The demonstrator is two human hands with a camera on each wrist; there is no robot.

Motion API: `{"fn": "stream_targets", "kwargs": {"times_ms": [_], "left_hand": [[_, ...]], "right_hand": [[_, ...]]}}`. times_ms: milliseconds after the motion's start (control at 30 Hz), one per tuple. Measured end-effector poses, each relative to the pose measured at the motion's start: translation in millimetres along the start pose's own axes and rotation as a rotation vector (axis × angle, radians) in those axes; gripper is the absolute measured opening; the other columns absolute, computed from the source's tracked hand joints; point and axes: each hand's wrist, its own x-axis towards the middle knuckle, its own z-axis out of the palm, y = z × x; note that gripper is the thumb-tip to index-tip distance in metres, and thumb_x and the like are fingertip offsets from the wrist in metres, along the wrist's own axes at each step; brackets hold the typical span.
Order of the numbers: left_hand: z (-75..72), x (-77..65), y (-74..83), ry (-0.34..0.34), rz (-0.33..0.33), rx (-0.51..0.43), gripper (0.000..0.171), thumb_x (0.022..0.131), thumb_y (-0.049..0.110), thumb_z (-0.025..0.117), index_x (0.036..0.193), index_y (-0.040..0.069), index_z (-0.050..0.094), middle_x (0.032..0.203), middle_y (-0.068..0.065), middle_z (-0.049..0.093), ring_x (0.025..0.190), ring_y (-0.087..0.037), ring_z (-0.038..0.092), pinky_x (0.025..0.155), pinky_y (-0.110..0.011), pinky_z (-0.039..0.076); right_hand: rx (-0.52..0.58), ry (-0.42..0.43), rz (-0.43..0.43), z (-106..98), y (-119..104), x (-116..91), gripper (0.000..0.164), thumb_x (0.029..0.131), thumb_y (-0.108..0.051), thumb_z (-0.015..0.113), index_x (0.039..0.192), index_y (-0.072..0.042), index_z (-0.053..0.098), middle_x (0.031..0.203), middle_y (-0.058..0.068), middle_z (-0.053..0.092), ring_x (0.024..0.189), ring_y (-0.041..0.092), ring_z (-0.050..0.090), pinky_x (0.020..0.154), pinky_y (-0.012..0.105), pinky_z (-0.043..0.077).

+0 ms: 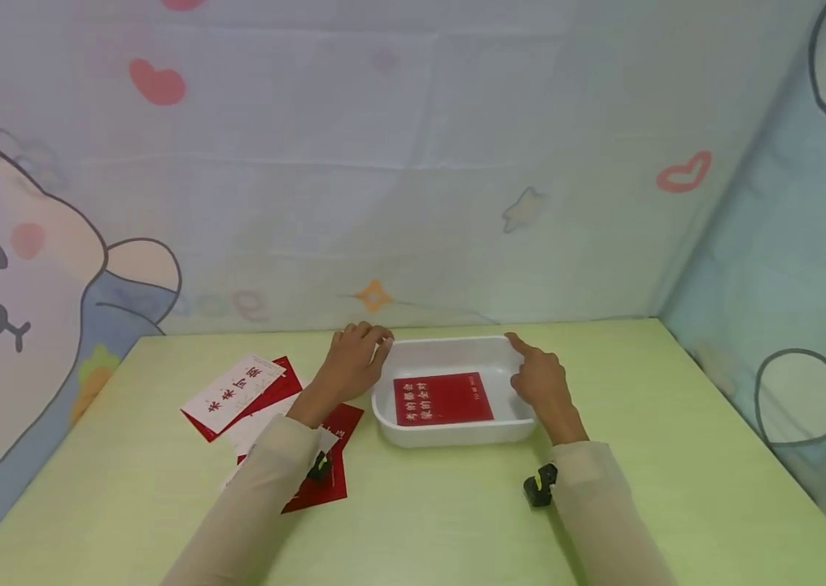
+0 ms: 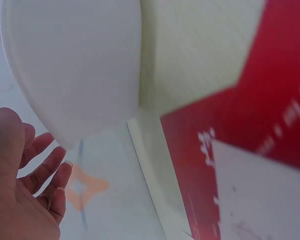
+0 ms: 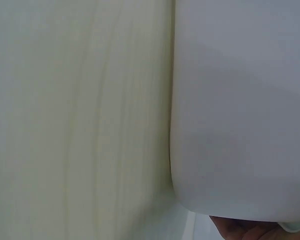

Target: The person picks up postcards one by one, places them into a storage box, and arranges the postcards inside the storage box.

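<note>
A shallow white plastic tray [image 1: 427, 436] stands toward the back of the table. Inside it lies a red card [image 1: 449, 399] with white Chinese writing. My left hand [image 1: 354, 358] is at the tray's back left corner; in the left wrist view its loosely bent fingers [image 2: 47, 170] reach the rim's corner. At the back right corner my right hand [image 1: 544, 378] holds the rim, its index finger stretched along the corner. In the right wrist view the tray's outer wall [image 3: 240, 125] hides most of that hand, leaving only some fingers [image 3: 245, 231] below it.
Left of the tray, several red and white cards [image 1: 229, 395] lie overlapped on the pale green table [image 1: 449, 521]. My left forearm [image 1: 259, 505] passes over some of them. Behind the table hangs a cloth backdrop [image 1: 456, 163] with cartoon prints, and another cloth borders the right side.
</note>
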Motion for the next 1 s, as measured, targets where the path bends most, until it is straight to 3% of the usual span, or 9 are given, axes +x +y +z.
{"fn": "stream_targets", "kwargs": {"times_ms": [233, 567, 1000], "left_hand": [[-7.8, -4.9, -14.8, 0.024, -0.057, -0.012, 0.033, 0.107, 0.028, 0.042, 0.131, 0.010, 0.055, 0.117, -0.010, 0.062, 0.109, -0.031, 0.055, 0.094, -0.048, 0.038], [-13.9, -25.8, -44.6, -0.013, -0.130, 0.021, 0.035, 0.106, 0.031, 0.044, 0.133, 0.009, 0.052, 0.118, -0.012, 0.060, 0.113, -0.033, 0.054, 0.095, -0.052, 0.036], [-24.2, -46.0, -66.0, -0.031, -0.211, 0.080, 0.038, 0.103, 0.032, 0.049, 0.132, 0.008, 0.053, 0.125, -0.016, 0.058, 0.120, -0.036, 0.053, 0.101, -0.060, 0.032]], "right_hand": [[0.005, 0.007, 0.005, -3, 0, 1, 0.068, 0.088, 0.002, 0.054, 0.152, -0.014, 0.040, 0.119, 0.029, 0.065, 0.084, 0.029, 0.058, 0.072, 0.043, 0.054], [0.000, -0.002, 0.007, 0, 2, -1, 0.068, 0.088, 0.002, 0.055, 0.152, -0.015, 0.040, 0.119, 0.030, 0.065, 0.083, 0.029, 0.059, 0.072, 0.044, 0.055], [0.005, 0.008, -0.002, 0, 3, 0, 0.068, 0.088, 0.003, 0.054, 0.152, -0.015, 0.041, 0.119, 0.029, 0.065, 0.087, 0.030, 0.060, 0.077, 0.047, 0.057]]}}
